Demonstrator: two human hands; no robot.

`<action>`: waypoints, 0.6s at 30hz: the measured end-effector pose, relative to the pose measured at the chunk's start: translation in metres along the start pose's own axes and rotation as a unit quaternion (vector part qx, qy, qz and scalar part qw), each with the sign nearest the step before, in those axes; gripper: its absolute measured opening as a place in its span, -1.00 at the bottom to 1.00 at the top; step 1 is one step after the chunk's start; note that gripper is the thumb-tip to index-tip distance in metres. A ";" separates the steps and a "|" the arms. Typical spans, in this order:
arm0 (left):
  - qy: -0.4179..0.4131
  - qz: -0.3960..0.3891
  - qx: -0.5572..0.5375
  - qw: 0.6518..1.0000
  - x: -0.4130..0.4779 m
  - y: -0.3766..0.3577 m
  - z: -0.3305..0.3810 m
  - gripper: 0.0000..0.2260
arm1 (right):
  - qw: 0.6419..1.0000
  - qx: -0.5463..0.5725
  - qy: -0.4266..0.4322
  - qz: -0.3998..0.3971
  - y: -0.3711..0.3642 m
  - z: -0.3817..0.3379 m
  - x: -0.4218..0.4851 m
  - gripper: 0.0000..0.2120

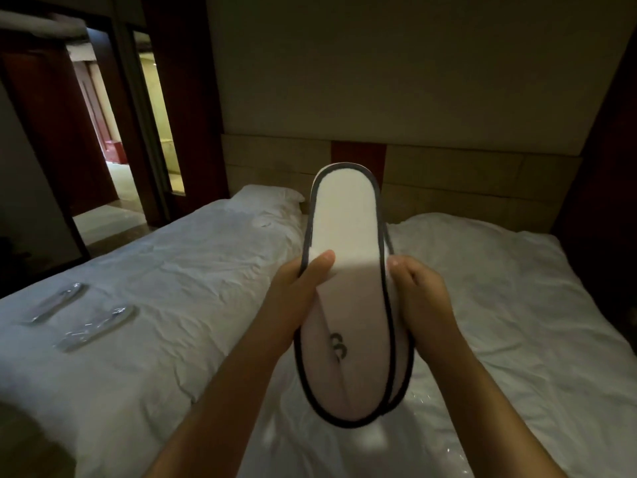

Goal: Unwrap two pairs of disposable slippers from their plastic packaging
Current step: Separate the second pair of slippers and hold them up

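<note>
Midair, left hand (296, 298) and right hand (420, 298) tight around stacked slippers (348, 229), rear one mostly hidden.

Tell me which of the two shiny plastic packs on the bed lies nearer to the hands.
The pack on the right, closer to the left hand; the other pack lies farther left, toward the edge of the bed.

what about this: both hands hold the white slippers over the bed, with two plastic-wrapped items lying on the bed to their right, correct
Not quite: the head view shows the plastic-wrapped items on the left of the slippers. The left hand and right hand do hold the slippers over the bed.
</note>
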State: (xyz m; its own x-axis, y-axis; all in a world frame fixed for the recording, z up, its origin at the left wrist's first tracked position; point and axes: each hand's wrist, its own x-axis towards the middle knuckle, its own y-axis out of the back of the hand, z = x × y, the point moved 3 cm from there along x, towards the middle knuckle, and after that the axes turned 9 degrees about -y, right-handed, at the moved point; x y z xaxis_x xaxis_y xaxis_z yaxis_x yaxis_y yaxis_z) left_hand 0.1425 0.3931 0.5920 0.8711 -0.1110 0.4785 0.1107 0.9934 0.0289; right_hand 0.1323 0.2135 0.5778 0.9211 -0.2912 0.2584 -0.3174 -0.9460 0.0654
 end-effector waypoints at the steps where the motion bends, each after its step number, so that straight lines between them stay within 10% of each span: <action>1: 0.000 0.017 -0.005 1.000 0.007 0.009 -0.004 -0.80 | 0.999 -0.001 0.017 0.029 0.002 0.000 0.012 -0.74; 18: 0.034 0.090 0.085 0.992 0.097 0.147 -0.073 -0.76 | 1.000 -0.012 0.020 0.006 -0.114 0.028 0.126 -0.68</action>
State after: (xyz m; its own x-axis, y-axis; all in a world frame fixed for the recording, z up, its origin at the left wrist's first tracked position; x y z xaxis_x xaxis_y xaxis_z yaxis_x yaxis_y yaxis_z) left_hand 0.2785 0.5267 0.5788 0.9001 0.0730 0.4295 -0.1273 0.9869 0.0990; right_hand 0.2908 0.2805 0.5760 0.9071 -0.2969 0.2985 -0.3348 -0.9386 0.0839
